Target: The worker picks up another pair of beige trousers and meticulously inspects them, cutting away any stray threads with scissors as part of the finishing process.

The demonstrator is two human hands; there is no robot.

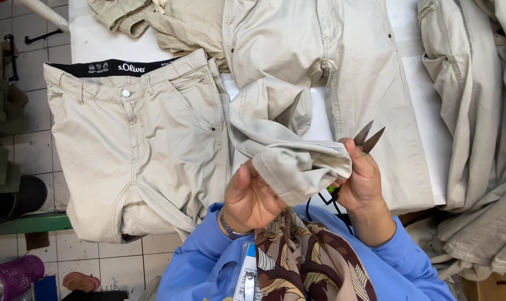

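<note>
Two hands are working one bunched-up trouser leg (297, 167) right in front of the person, near the bottom middle of the view. The left hand (252, 198) is gripping the folded hem end from underneath, fingers curled tight into the cloth. The right hand (362, 181) is pinching the other side of that fold and also holding a pair of thread snips (369, 136), blades pointing up and away, slightly apart. A dark cord (325, 203) is hanging off the snips down toward a patterned scarf (309, 262).

The leg is belonging to beige trousers (320, 61) lying across the white table (97, 42), stretching to the far side. Another beige pair (136, 145) is lying flat to the left, waistband far, hanging partly over the table edge above the tiled floor (113, 256). More beige cloth (476, 122) is piling up on the right.

What I'd be worrying about: those blades are sitting just beside the fabric and the thumb, so a slip while turning the fold could be nicking the cloth or a finger. The cord dangling near the scarf could be snagging and jerking the snips too. And the left pair is looking close to sliding off the edge if anything tugs it.
</note>
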